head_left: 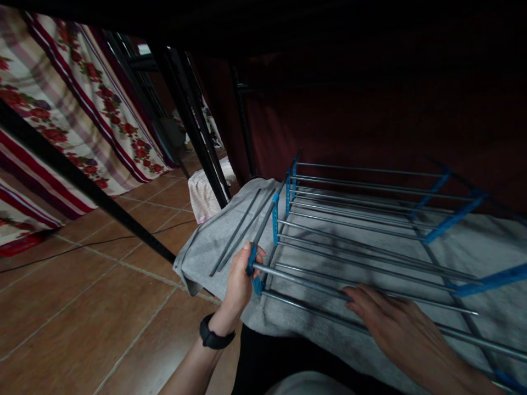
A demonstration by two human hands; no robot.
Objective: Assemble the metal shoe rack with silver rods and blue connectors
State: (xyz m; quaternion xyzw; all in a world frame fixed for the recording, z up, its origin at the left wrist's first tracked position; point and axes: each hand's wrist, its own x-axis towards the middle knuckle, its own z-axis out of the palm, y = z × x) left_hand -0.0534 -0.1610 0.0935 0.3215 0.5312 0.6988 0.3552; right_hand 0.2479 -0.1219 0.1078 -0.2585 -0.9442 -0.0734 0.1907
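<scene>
Partly joined — a metal-rod rack [362, 186] sits on the grey cloth [193, 269], open side up as far as I can judge.
Leftmost on my feed, two loose rods [235, 232] lie apart; next, the left hand [239, 277] has its grip closed round a blue connector [251, 262] at the near corner; the right hand [395, 323] bends its fingers over the front rod [304, 281], how tightly I can't tell. Further right, an inner rod [436, 304] shows a free end short of the blue crosspieces [489, 281] — I'd judge most rods seated, these few not yet. No brand, label or writing is readable.
</scene>
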